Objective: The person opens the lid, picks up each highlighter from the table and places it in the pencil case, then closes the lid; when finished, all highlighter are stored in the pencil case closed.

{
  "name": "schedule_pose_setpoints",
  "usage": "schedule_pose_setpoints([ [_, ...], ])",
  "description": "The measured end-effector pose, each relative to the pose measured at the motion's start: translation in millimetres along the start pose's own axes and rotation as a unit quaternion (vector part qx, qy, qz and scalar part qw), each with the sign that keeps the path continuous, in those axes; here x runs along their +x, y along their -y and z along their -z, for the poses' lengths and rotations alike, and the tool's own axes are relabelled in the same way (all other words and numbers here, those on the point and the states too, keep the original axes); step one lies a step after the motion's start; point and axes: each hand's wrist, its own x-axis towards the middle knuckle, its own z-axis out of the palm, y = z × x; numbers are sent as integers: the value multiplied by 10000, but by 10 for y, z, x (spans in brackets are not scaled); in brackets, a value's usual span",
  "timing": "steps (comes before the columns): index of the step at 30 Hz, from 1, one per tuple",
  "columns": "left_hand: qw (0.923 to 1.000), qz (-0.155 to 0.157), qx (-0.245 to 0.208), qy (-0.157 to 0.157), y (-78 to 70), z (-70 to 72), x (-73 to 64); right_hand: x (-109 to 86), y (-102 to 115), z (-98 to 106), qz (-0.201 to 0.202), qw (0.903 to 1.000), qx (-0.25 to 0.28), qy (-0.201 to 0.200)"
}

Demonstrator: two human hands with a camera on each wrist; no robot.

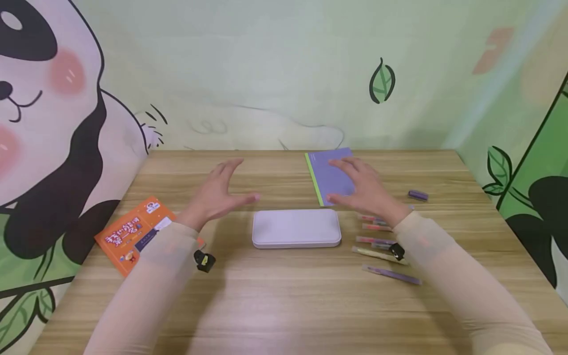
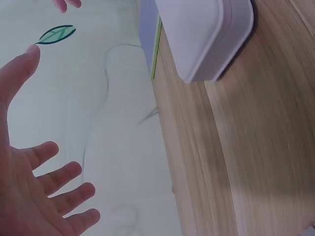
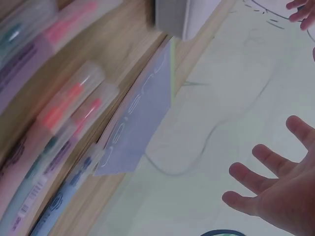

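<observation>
A pale lilac hard case [image 1: 296,229], perhaps a pencil case, lies closed near the middle of the wooden table. To its left and farther back, my left hand [image 1: 217,195] is held in the air, fingers spread and thumb pointing inward. My right hand [image 1: 366,190] mirrors it on the other side, overlapping a blue-violet notebook [image 1: 324,172] with a green spine in the head view. Both wrist views show bare palms, the left hand [image 2: 29,191] and the right hand [image 3: 285,196], with nothing held. The case [image 2: 197,39] stands apart from the left fingers.
Several highlighter-like pens lie under and beside my right forearm, among them a purple pen [image 1: 392,275] and a yellowish pen [image 1: 374,253]. Behind them is a short dark purple object [image 1: 418,195]. An orange booklet [image 1: 128,236] lies partly under my left sleeve. A painted wall [image 1: 266,74] borders the table's back.
</observation>
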Motion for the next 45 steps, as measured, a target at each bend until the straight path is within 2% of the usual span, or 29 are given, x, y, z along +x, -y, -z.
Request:
schedule_pose_setpoints([
  [4, 9989, -113, -459, 17, -39, -7, -14, -11, 86, -3, 142, 9996, 240, 18],
  [10, 9958, -452, -771, 214, -76, -76, -28, -23, 203, -64, 408, 9975, 541, 223],
  [15, 9939, -631, -764, 489, -106, -176, -52, -61, 255, -176, 659, 9951, 522, 517],
  [21, 9923, -489, -760, 843, -136, -326, -87, -105, 280, -305, 508, 9926, 265, 1075],
  [27, 9922, -609, -486, 974, -93, -493, -82, -137, 295, -409, 396, 9881, 201, 1476],
  [31, 9909, -652, -407, 1103, -75, -588, -76, -158, 306, -452, 356, 9859, 286, 1609],
  [35, 9895, -643, -383, 1236, -55, -668, -82, -167, 302, -504, 480, 9849, 224, 1650],
  [41, 9862, -889, -530, 1290, -19, -739, -99, -184, 288, -574, 558, 9835, 156, 1714],
  [45, 9848, -1074, -471, 1282, 6, -770, -118, -193, 265, -608, 526, 9823, 151, 1791],
])
